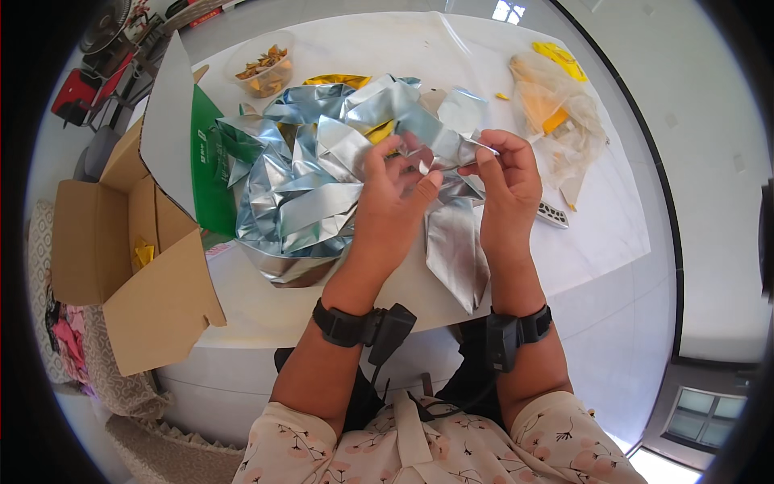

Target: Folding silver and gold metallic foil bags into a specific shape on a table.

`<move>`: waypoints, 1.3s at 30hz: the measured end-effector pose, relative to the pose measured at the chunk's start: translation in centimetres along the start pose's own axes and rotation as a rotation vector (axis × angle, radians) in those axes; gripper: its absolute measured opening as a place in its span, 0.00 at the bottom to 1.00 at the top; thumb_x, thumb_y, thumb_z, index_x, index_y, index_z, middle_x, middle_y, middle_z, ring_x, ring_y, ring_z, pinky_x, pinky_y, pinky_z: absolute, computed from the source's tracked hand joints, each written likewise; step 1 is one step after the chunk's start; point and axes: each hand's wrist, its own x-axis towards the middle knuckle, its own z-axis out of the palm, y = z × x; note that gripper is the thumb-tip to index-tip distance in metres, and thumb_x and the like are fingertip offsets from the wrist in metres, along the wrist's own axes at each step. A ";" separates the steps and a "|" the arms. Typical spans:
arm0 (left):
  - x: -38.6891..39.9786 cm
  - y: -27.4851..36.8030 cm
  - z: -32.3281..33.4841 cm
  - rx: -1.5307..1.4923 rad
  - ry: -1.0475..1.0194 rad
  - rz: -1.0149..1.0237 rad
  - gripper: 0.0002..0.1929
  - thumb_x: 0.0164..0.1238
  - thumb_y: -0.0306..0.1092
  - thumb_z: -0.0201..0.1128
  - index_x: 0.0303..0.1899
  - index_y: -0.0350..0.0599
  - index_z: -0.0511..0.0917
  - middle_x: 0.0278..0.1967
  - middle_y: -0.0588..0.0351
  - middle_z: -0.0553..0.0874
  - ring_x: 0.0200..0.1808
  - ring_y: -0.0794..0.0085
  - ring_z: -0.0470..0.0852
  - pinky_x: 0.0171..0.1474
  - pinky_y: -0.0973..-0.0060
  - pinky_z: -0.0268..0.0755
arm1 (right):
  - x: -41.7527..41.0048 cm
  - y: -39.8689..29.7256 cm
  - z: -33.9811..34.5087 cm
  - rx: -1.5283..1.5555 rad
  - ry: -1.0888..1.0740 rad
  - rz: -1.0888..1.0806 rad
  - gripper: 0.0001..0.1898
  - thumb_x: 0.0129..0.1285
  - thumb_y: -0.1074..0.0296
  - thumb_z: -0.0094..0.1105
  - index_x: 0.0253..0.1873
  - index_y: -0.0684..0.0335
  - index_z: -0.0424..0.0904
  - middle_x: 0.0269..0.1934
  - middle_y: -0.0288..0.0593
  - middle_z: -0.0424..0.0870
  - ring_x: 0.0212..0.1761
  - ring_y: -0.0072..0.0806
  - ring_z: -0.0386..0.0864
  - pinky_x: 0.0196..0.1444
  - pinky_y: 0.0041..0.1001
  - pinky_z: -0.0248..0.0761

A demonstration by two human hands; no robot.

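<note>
My left hand (393, 187) is at the near right side of a heap of silver foil sheet (320, 206), its thumb and fingers spread around a folded foil strip (444, 148); whether it grips the foil is unclear. My right hand (511, 169) pinches the right end of that strip between thumb and fingers. From below the hands a pointed foil piece (458, 254) hangs towards the table's near edge. Gold-coloured foil (338, 80) shows at the far side of the heap. The strip partly hides the fingertips of my left hand.
On the white table (586, 254) stands a clear plastic bowl (266, 66) of small golden pieces. A crumpled translucent bag (562, 133) and a knife handle with dark spots (551, 215) lie at right. An opened cardboard box (91, 242) and a green panel (208, 163) are at left.
</note>
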 end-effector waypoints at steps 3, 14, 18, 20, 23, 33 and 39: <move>-0.2 1.1 0.4 -0.085 -0.009 0.021 0.34 0.77 0.25 0.62 0.76 0.37 0.50 0.65 0.42 0.74 0.59 0.64 0.81 0.60 0.64 0.81 | 0.0 -0.1 -0.2 0.081 -0.009 -0.009 0.11 0.75 0.79 0.55 0.59 0.68 0.75 0.48 0.40 0.81 0.47 0.21 0.80 0.48 0.25 0.80; -0.1 1.9 -0.3 -0.171 0.078 0.108 0.37 0.73 0.22 0.65 0.76 0.36 0.54 0.63 0.43 0.77 0.60 0.68 0.79 0.62 0.71 0.75 | -0.5 -1.1 -1.0 -0.045 -0.332 0.080 0.15 0.73 0.78 0.54 0.62 0.65 0.76 0.51 0.37 0.79 0.55 0.21 0.77 0.58 0.27 0.72; -0.2 2.1 0.1 -0.139 0.028 0.172 0.33 0.72 0.22 0.65 0.74 0.36 0.59 0.61 0.48 0.77 0.60 0.70 0.79 0.61 0.71 0.76 | -0.7 -0.6 -1.1 -0.086 -0.409 0.028 0.18 0.74 0.70 0.61 0.64 0.67 0.74 0.52 0.37 0.79 0.57 0.23 0.76 0.60 0.26 0.69; -0.2 2.0 0.0 -0.028 0.016 0.182 0.31 0.71 0.22 0.65 0.72 0.36 0.64 0.60 0.50 0.77 0.59 0.72 0.78 0.62 0.71 0.75 | -0.8 -0.7 -1.0 -0.056 -0.383 0.046 0.18 0.74 0.68 0.62 0.64 0.67 0.74 0.53 0.38 0.79 0.57 0.23 0.76 0.60 0.26 0.69; -0.3 1.7 0.0 0.064 -0.007 0.223 0.30 0.72 0.21 0.65 0.72 0.36 0.62 0.61 0.48 0.79 0.61 0.71 0.79 0.64 0.72 0.73 | -0.8 -0.9 -0.9 -0.018 -0.348 0.094 0.19 0.75 0.66 0.64 0.63 0.67 0.74 0.53 0.37 0.80 0.57 0.22 0.77 0.61 0.25 0.70; -0.2 1.2 -0.1 0.049 -0.014 0.289 0.28 0.73 0.24 0.67 0.70 0.36 0.64 0.61 0.50 0.77 0.60 0.73 0.78 0.64 0.73 0.73 | -1.1 -0.4 -0.9 -0.096 -0.365 0.181 0.11 0.78 0.68 0.58 0.57 0.68 0.78 0.49 0.34 0.83 0.53 0.17 0.77 0.58 0.22 0.70; -0.2 0.8 -0.5 0.245 0.030 0.231 0.25 0.74 0.25 0.67 0.68 0.34 0.69 0.54 0.52 0.83 0.54 0.75 0.82 0.60 0.76 0.75 | -1.5 -1.6 0.1 -0.011 -0.353 0.143 0.13 0.79 0.66 0.57 0.59 0.69 0.79 0.50 0.37 0.85 0.55 0.19 0.78 0.60 0.22 0.71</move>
